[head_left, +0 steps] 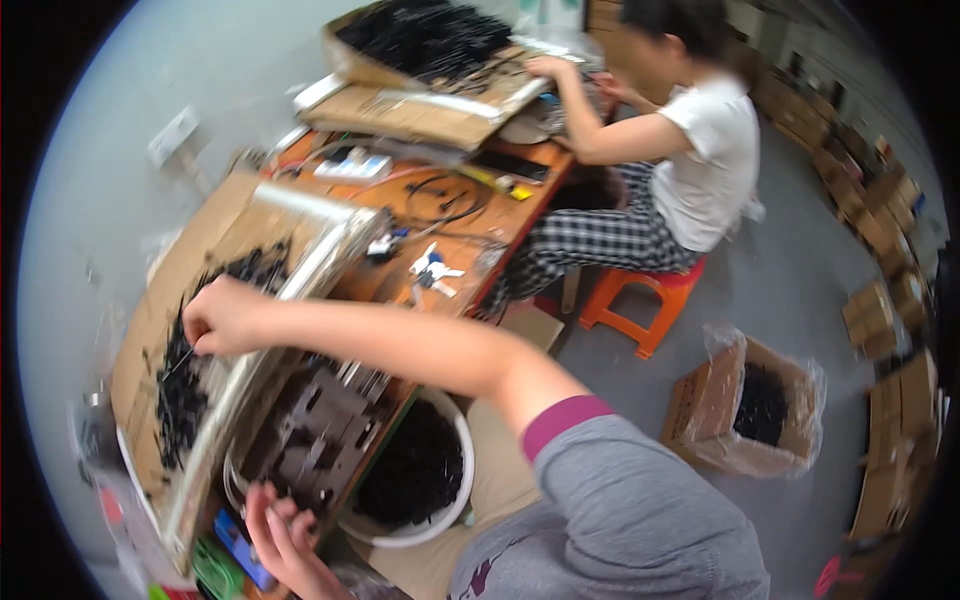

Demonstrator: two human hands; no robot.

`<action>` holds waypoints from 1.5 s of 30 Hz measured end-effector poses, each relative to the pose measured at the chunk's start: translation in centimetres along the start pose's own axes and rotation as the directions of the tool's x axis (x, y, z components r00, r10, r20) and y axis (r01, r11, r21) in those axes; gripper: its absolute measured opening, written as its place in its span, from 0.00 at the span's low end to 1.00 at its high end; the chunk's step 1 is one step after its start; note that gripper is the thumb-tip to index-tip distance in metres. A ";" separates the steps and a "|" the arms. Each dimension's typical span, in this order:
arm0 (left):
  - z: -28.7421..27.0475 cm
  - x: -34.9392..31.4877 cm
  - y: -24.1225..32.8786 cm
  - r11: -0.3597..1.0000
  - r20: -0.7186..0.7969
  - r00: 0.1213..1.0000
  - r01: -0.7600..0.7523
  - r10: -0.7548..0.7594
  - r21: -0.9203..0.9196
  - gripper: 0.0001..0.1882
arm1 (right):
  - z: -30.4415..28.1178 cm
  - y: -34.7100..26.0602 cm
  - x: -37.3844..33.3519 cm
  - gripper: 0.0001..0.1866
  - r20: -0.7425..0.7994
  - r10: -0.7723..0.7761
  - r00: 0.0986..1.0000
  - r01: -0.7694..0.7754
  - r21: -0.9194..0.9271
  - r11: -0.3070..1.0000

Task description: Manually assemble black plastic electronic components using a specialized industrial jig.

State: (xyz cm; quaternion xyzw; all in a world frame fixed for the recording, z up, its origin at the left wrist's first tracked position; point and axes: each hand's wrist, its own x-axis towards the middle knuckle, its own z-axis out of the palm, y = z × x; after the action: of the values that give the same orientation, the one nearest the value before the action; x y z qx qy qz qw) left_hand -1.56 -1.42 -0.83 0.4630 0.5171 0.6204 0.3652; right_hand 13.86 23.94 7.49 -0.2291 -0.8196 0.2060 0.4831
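My right hand [225, 316] reaches across to a heap of thin black pieces [182, 400] on a cardboard sheet [160, 285]. Its fingers are pinched together; what is between them is too small to make out. Closer to me, my left hand [285, 545] is raised palm up, its fingers loosely bent and apart, with nothing plain in them. It is beside a grey metal fixture [325, 425] set at the bench edge. Below the bench, a white bucket [465, 470] holds many more black pieces [415, 470].
Opposite, a co-worker [705, 160] sits on an orange stool [640, 305] beside a box of black strips [425, 40]. The orange bench [400, 200] carries cables, a white power strip [352, 168] and a phone [510, 166]. A plastic-lined carton [700, 400] stands on the floor.
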 end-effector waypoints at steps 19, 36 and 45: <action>2.3 0.1 0.4 0.767 0.197 0.899 -0.437 0.391 0.470 0.19 | -3.9 -0.3 -1.8 0.08 0.059 -0.075 0.995 0.092 -0.391 0.916; 4.4 0.7 -3.5 0.434 0.415 0.838 -0.541 0.355 0.721 0.15 | 0.9 3.8 4.6 0.16 0.308 0.349 0.885 -0.073 -0.648 0.758; 4.1 0.5 -3.1 0.431 0.421 0.870 -0.493 0.258 0.756 0.14 | -2.3 1.1 2.2 0.10 0.301 -0.037 0.953 0.217 -0.591 0.777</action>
State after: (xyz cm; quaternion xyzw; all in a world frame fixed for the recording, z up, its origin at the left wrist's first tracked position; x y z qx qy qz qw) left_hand 2.13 0.87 -3.68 0.7558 0.5848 0.2947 0.0054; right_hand 15.10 26.32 9.45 -0.2874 -0.9137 -0.0774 0.2767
